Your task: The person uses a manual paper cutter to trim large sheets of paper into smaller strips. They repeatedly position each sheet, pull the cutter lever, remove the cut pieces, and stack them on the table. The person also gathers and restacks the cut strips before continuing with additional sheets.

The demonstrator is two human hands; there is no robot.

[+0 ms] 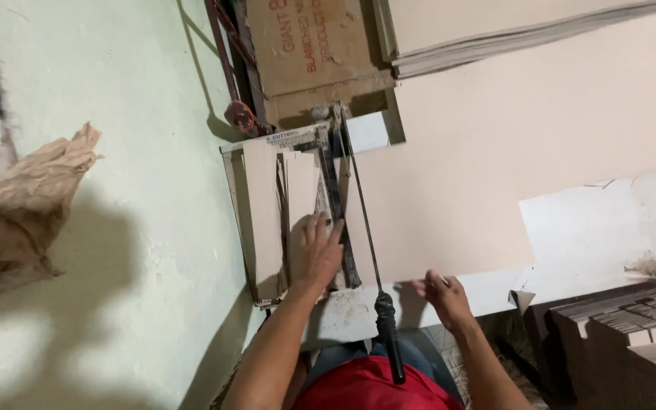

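From the head camera, the left hand [315, 250] is pressing flat and open on the card [267, 209] lying on the cutter [298, 205], while the right hand [442, 298], loosely open and holding nothing, is hovering near the big sheet [480, 175] just beside the blade handle [389, 334].

I look down on a pale green floor [115, 152], scuffed white in patches and crossed by a broad dark shadow [108, 266]. Crumpled brown paper [20, 212] lies far left. Stacked grey slabs [632, 311] sit at lower right, a flattened cardboard box [313, 45] at top.
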